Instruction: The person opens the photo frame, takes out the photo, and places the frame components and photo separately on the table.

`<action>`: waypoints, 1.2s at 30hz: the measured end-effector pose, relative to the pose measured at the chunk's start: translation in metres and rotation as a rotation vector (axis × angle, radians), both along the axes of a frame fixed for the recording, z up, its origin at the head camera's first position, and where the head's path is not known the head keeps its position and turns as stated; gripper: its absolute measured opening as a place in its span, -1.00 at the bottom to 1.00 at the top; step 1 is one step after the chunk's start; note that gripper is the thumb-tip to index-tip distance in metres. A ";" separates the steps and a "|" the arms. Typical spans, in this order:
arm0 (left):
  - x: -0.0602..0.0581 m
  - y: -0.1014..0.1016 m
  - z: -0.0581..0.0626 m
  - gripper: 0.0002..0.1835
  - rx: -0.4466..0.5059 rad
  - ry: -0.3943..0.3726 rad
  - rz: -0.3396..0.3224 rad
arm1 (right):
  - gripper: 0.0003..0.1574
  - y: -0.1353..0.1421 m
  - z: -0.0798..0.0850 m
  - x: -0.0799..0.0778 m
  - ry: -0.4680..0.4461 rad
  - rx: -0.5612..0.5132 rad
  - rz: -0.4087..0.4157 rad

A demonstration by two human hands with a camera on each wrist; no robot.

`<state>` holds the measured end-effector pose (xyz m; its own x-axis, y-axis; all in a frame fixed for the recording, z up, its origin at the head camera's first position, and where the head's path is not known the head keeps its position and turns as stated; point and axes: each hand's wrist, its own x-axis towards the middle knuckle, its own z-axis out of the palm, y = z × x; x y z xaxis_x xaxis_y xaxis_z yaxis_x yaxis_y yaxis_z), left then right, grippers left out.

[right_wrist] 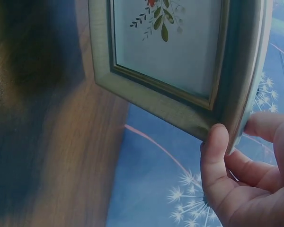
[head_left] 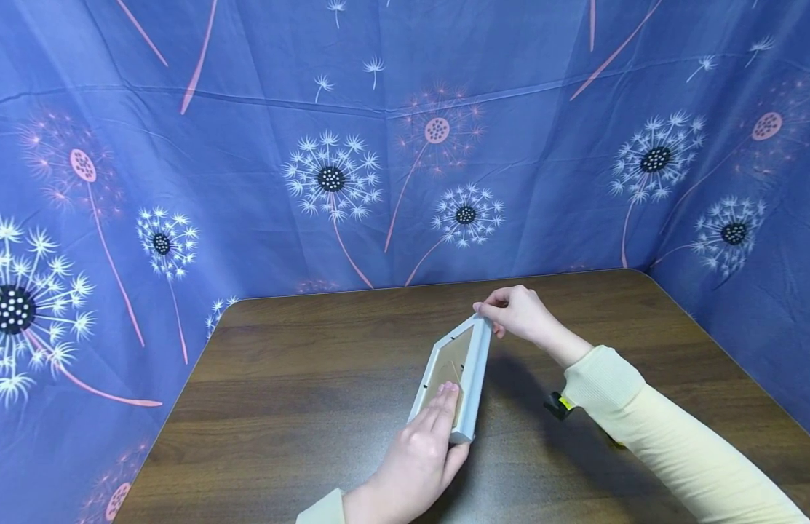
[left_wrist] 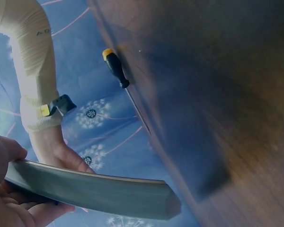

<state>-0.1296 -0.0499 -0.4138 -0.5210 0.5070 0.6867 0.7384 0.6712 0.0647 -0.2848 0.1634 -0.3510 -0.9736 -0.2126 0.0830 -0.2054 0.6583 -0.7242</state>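
Observation:
A light picture frame (head_left: 478, 378) is held up at a tilt over the table, its brown backing board (head_left: 458, 346) facing the head camera. The left hand (head_left: 421, 451) grips the near end, fingers laid over the backing and thumb at the side edge. At the far corner, the right hand (head_left: 519, 316) pinches the frame between thumb and fingers. From the right wrist view, the front shows a print (right_wrist: 173, 52) of a red flower and green leaves inside a gold inner edge. In the left wrist view the frame's long side (left_wrist: 94, 191) faces the camera.
A screwdriver (left_wrist: 116, 68) with a black and yellow handle lies on the wooden table (head_left: 280, 378). A small black and yellow device (head_left: 558, 405) sits at the right sleeve's cuff. Blue dandelion-print cloth (head_left: 247, 182) hangs behind and beside the table.

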 end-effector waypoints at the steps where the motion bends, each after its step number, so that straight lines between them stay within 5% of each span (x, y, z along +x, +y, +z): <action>1: 0.000 -0.001 0.000 -0.38 0.024 -0.015 -0.004 | -0.62 0.000 0.000 0.000 -0.001 -0.006 0.000; 8: -0.002 -0.005 -0.001 -0.45 0.180 -0.093 -0.031 | -0.56 0.003 -0.002 0.001 -0.016 -0.068 0.023; 19: -0.010 -0.009 -0.006 -0.50 0.353 -0.069 -0.072 | -0.64 0.004 -0.005 0.003 -0.070 -0.169 0.016; 36: -0.018 -0.010 -0.012 -0.63 0.667 -0.238 -0.139 | -0.64 0.009 -0.016 0.011 -0.067 -0.231 0.007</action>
